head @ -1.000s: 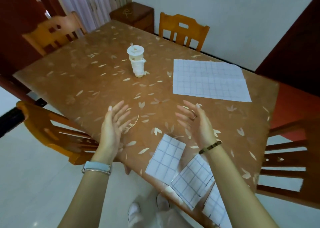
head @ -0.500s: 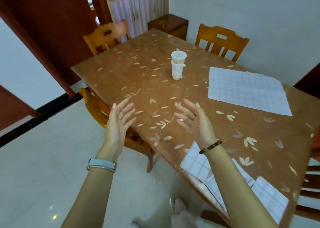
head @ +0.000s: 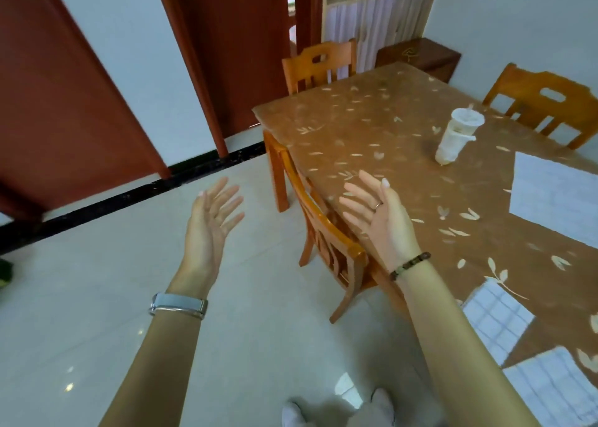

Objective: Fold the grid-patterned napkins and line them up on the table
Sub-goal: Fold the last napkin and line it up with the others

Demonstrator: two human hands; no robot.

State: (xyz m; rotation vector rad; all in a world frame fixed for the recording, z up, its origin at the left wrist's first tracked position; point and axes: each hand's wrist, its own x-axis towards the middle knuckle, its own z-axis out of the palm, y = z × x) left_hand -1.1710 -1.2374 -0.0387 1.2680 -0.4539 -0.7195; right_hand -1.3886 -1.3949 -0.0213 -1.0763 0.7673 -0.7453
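Two folded grid-patterned napkins lie at the near edge of the brown leaf-print table (head: 372, 135): one (head: 496, 319) and another (head: 556, 391) cut by the frame's corner. A large unfolded grid napkin (head: 556, 200) lies flat at the right edge. My left hand (head: 212, 219) is raised over the floor, fingers straight, holding nothing. My right hand (head: 380, 217) hovers above the table's left edge and a chair, fingers spread and empty. Neither hand touches a napkin.
A white cup with a lid (head: 456, 135) stands mid-table. A wooden chair (head: 326, 238) is tucked under the table's near-left side; two more chairs (head: 318, 65) (head: 547, 106) stand behind. Red doors (head: 64, 102) and pale tiled floor (head: 81, 313) fill the left.
The view has swung left, away from the table. Both hands stayed raised and empty and now hang over the floor and chair, with the napkins shifted to the right edge of view.
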